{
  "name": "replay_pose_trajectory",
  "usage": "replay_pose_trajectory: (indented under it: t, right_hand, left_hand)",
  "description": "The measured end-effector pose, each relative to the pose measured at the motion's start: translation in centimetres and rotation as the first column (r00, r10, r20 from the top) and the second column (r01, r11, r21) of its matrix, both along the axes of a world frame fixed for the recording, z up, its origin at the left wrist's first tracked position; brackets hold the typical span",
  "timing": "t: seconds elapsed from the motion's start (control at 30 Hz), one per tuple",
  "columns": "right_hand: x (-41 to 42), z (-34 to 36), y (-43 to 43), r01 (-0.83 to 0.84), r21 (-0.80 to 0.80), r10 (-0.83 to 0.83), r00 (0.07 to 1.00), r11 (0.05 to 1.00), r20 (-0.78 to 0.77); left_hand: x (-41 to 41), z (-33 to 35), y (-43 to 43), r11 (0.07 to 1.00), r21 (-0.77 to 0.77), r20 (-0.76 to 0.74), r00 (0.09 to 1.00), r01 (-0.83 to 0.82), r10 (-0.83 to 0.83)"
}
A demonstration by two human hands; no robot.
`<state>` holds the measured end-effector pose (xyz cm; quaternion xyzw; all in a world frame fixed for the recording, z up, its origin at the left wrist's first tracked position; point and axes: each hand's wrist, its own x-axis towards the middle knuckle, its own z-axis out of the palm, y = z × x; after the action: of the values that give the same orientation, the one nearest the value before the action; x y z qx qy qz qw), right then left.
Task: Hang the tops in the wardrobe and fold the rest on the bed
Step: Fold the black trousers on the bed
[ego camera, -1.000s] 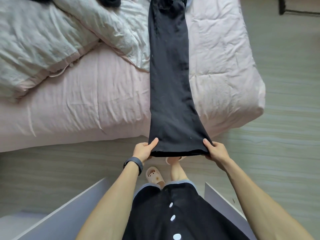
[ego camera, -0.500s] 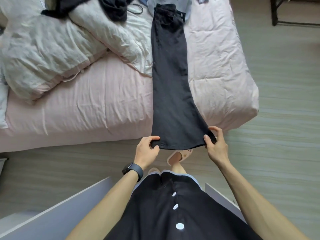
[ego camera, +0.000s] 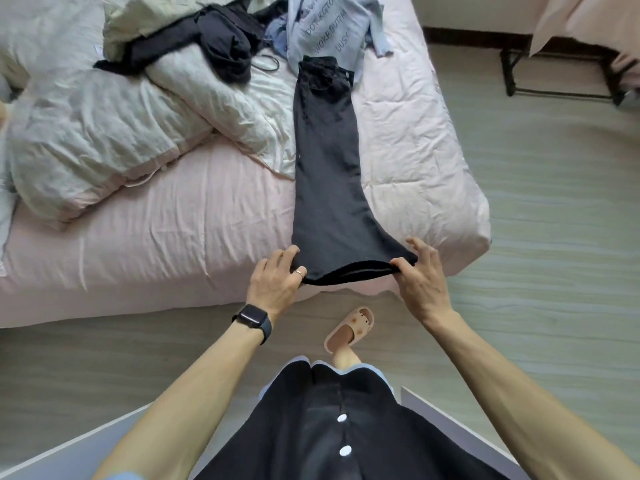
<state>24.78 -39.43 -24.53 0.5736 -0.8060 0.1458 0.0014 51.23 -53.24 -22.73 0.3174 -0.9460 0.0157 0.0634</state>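
Gripping both hem corners of black trousers (ego camera: 325,168): left hand (ego camera: 277,282) at left corner, right hand (ego camera: 420,282) at right. Laid lengthwise on bed (ego camera: 156,254), waistband far. Best to lift hems level, carry to waistband, match edges.

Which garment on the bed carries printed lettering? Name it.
The pale blue top, lying farthest away; the long black trousers and the crumpled black garment are plain.
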Motion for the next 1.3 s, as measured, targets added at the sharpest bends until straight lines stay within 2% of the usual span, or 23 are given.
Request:
replay_pose_trajectory:
  t: [0.07, 0.17, 0.2, 0.27, 0.33, 0.4, 0.47, 0.6, 0.7, 0.77, 0.83, 0.93, 1.03, 1.13, 1.3]
  right_hand:
    - [0.1, 0.3, 0.3, -0.139, -0.055, 0.131, 0.984, 0.989, -0.123]
    - [1.2, 0.7, 1.8, -0.240, -0.015, 0.237, 0.965, 0.971, -0.108]
    - [2.0, 0.8, 2.8, -0.238, 0.051, 0.241, 0.968, 0.970, -0.074]
    - [3.3, 1.1, 4.1, -0.228, 0.335, 0.222, 0.973, 0.914, 0.054]
    - [3.7, 1.4, 4.7, -0.228, 0.637, 0.157, 0.973, 0.736, 0.167]
    - [3.3, 2.1, 4.3, -0.262, 0.749, 0.100, 0.962, 0.609, 0.255]
    - [2.7, 3.1, 2.7, -0.269, 0.730, 0.082, 0.956, 0.628, 0.282]
    - [0.2, 4.2, -2.6, -0.191, 0.591, 0.071, 0.973, 0.784, 0.220]
    - [-1.5, 4.7, -7.2, -0.109, 0.341, 0.088, 0.993, 0.934, 0.078]
    - [-2.7, 4.8, -10.5, -0.080, 0.199, 0.077, 0.997, 0.977, 0.026]
    - [-4.9, 4.9, -14.9, -0.044, 0.123, 0.046, 0.999, 0.991, -0.008]
    - [-8.2, 4.6, -21.5, -0.027, 0.120, 0.031, 0.999, 0.992, -0.033]
    - [-11.7, 3.5, -27.8, -0.054, 0.189, 0.055, 0.998, 0.981, -0.004]
    - [-15.3, 1.7, -33.7, -0.076, 0.303, 0.066, 0.997, 0.950, 0.043]
    - [-20.8, -2.4, -43.2, -0.106, 0.368, 0.056, 0.988, 0.924, 0.144]
  left_hand:
    - [0.9, 0.4, -0.3, 0.988, -0.091, 0.034, 0.992, 0.123, -0.120]
    - [2.4, 1.0, 0.0, 0.958, -0.151, 0.126, 0.966, 0.245, -0.228]
    - [3.1, 1.0, 0.6, 0.954, -0.135, 0.154, 0.957, 0.268, -0.247]
    - [4.0, 0.7, 2.2, 0.950, -0.024, 0.222, 0.928, 0.311, -0.298]
    - [5.0, 0.1, 4.0, 0.929, 0.211, 0.333, 0.872, 0.303, -0.360]
    - [5.2, -0.5, 4.4, 0.894, 0.426, 0.450, 0.825, 0.138, -0.342]
    - [4.7, -0.2, 2.8, 0.889, 0.451, 0.420, 0.859, 0.082, -0.292]
    - [2.1, 1.3, -3.1, 0.945, 0.320, 0.321, 0.930, 0.070, -0.178]
    - [-0.8, 3.4, -8.1, 0.977, 0.212, 0.181, 0.982, 0.011, -0.051]
    - [-2.9, 4.6, -11.1, 0.993, 0.115, 0.120, 0.993, -0.013, 0.000]
    - [-5.6, 5.2, -15.0, 0.997, 0.064, 0.098, 0.994, -0.044, 0.038]
    - [-9.2, 4.9, -20.8, 0.998, 0.031, 0.140, 0.988, -0.063, 0.058]
    - [-12.4, 4.1, -27.0, 0.998, 0.029, 0.176, 0.983, -0.064, 0.058]
    - [-15.8, 1.6, -33.4, 0.975, 0.161, 0.187, 0.975, -0.154, 0.123]
    - [-21.1, -3.7, -42.4, 0.898, 0.332, 0.124, 0.957, -0.288, 0.262]
